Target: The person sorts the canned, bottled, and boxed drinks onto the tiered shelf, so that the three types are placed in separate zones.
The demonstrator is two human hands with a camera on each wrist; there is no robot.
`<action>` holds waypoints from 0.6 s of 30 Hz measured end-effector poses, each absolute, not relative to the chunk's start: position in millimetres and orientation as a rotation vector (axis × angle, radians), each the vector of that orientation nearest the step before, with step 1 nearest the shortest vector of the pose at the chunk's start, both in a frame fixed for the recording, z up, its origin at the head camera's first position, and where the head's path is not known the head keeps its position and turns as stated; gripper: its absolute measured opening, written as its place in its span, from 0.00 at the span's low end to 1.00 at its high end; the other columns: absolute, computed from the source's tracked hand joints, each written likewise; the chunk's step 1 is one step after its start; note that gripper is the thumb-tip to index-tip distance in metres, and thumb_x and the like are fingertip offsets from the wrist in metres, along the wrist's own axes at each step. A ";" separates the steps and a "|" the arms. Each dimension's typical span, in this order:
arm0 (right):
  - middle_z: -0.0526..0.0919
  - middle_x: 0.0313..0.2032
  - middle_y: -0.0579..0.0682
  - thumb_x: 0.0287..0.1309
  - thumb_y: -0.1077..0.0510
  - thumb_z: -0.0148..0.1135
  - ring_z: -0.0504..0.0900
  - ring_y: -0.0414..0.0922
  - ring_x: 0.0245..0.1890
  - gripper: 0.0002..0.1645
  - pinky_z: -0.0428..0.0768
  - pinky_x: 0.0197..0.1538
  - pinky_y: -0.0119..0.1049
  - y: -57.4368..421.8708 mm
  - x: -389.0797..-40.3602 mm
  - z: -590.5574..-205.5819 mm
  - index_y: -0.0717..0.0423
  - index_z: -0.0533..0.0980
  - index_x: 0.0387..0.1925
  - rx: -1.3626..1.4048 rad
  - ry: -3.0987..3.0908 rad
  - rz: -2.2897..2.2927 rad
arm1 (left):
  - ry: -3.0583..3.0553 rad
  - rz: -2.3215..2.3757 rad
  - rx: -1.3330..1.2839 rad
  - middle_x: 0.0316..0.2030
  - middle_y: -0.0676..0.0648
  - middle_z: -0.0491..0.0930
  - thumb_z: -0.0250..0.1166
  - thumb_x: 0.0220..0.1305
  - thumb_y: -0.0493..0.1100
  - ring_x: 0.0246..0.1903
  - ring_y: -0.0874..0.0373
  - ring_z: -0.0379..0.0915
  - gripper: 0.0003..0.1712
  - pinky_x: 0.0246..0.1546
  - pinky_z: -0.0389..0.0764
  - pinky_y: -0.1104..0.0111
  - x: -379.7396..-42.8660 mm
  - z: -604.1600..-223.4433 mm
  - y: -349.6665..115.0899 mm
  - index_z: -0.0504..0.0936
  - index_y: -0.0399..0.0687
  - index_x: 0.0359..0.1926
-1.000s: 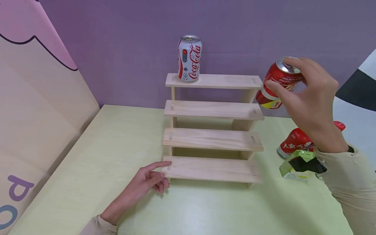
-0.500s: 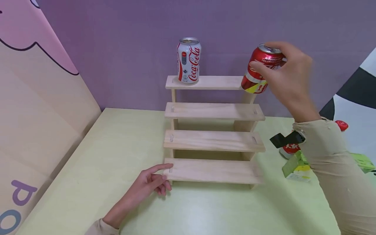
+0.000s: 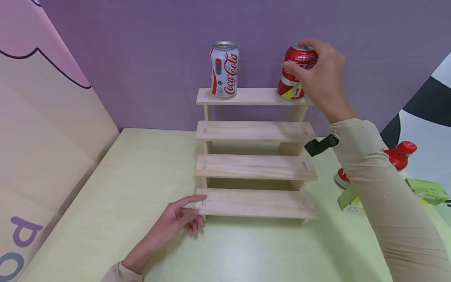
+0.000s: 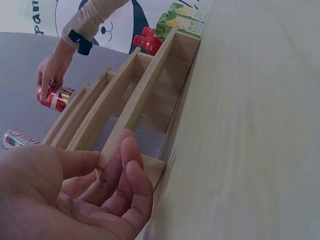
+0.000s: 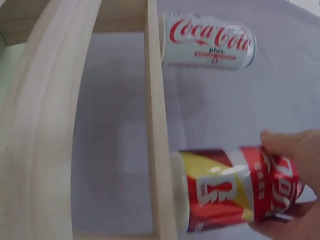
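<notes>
Right hand (image 3: 325, 72) grasps red can (image 3: 289, 81) near its rim, over the top shelf (image 3: 257, 97) at its right end, well apart from white can (image 3: 224, 72). Left hand (image 3: 179, 215) pinches rack (image 3: 253, 203) at lower left; best keep that brace and seat the base flat before loosening (full contact: cannot tell). Red can: glossy, white band, yellow patch low down.

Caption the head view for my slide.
Right hand grips a red can at the top wooden shelf; left hand holds the bottom shelf.
</notes>
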State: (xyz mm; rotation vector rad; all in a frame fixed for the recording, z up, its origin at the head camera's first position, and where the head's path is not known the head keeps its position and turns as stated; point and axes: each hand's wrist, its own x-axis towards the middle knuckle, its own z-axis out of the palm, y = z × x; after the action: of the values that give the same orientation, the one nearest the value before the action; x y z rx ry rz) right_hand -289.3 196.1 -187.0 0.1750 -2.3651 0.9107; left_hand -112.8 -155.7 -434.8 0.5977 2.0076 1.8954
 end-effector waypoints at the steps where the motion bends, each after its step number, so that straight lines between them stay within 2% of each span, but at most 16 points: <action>1: 0.73 0.65 0.48 0.61 0.42 0.67 0.69 0.44 0.65 0.34 0.74 0.64 0.40 196.7 -291.2 -187.7 0.44 0.72 0.67 0.183 -2.362 0.924 | 2.010 1.895 0.598 0.33 0.29 0.82 0.54 0.76 0.39 0.28 0.53 0.78 0.24 0.34 0.83 0.64 -112.8 -434.7 -156.1 0.68 0.45 0.70; 10: 0.74 0.63 0.46 0.59 0.43 0.69 0.70 0.41 0.62 0.35 0.73 0.63 0.32 209.1 -302.7 -201.6 0.36 0.69 0.68 0.286 -2.293 0.976 | 2.004 1.888 0.597 0.34 0.30 0.82 0.54 0.77 0.40 0.28 0.54 0.78 0.24 0.34 0.83 0.64 -113.7 -435.9 -155.1 0.68 0.47 0.71; 18: 0.72 0.65 0.44 0.60 0.44 0.69 0.70 0.41 0.63 0.38 0.72 0.64 0.34 208.1 -304.1 -203.6 0.37 0.66 0.70 0.331 -2.288 0.991 | 2.011 1.889 0.591 0.34 0.29 0.82 0.54 0.76 0.40 0.28 0.52 0.78 0.24 0.34 0.83 0.63 -112.4 -434.4 -154.4 0.68 0.46 0.70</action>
State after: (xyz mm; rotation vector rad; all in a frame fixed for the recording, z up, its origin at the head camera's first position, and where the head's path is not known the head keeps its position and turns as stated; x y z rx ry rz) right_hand -304.1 208.1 -203.6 0.3313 -2.2884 0.9906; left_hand -112.4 -154.4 -434.4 0.5905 2.0107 1.8888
